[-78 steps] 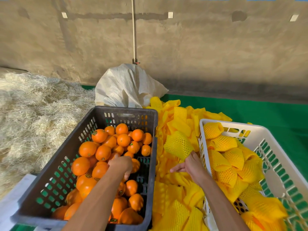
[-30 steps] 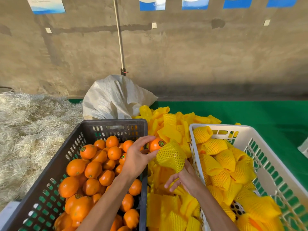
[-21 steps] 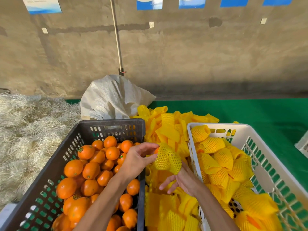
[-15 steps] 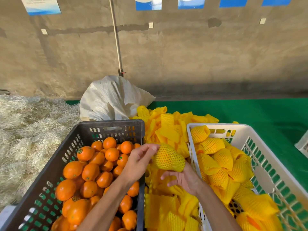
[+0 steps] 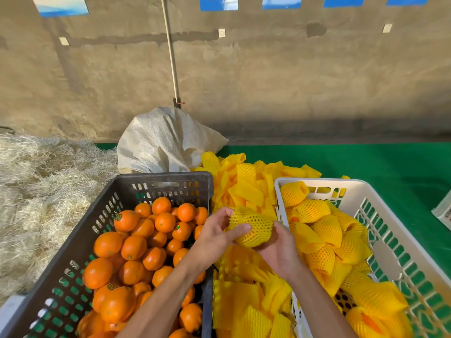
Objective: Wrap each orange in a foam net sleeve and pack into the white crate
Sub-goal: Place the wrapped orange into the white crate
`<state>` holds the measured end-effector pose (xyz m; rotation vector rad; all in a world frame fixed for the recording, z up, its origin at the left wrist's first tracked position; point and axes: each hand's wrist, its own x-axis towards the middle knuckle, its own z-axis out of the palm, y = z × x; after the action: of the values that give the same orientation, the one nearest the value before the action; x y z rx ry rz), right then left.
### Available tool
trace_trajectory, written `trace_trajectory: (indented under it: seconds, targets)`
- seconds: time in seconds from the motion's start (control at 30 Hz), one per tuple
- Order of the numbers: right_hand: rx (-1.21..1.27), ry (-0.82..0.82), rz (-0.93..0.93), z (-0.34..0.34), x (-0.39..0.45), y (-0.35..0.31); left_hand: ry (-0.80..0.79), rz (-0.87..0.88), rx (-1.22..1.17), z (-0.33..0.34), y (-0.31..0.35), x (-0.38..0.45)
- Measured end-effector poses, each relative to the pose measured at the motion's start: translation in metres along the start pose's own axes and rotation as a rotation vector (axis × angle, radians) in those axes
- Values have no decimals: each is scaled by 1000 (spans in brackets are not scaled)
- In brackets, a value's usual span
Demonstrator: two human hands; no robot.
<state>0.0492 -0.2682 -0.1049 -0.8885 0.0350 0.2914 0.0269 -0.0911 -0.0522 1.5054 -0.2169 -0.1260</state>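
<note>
Your sleeved orange [image 5: 252, 229] had dropped to frame centre, your left hand [image 5: 217, 236] and right hand [image 5: 278, 252] both curled round that one fruit.

**Tight gap between the crates**

Your hands work over the loose sleeve pile [image 5: 246, 189], hemmed by the dark crate [image 5: 161, 178] wall on the left and the white crate [image 5: 317, 182] rim on the right. Wrapped fruit crowds the white crate's near and left side; its far right corner stays open.
</note>
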Motion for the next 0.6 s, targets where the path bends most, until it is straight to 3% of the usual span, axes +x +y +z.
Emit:
trace_trajectory:
  seconds: [0.07, 0.23, 0.3, 0.43, 0.6]
  targets:
    - [-135, 108, -88, 3, 1, 2, 37, -35, -109, 1, 2, 1]
    - [-531, 373, -643, 13, -10, 2, 178, -94, -244, 16, 2, 3]
    - [-590, 424, -772, 11, -12, 1, 244, -110, -255, 19, 4, 5]
    - [-507, 491, -772, 6, -11, -3, 359, -144, -299, 14, 3, 9]
    - [-841, 192, -465, 5, -7, 11, 328, -123, -172, 19, -3, 10]
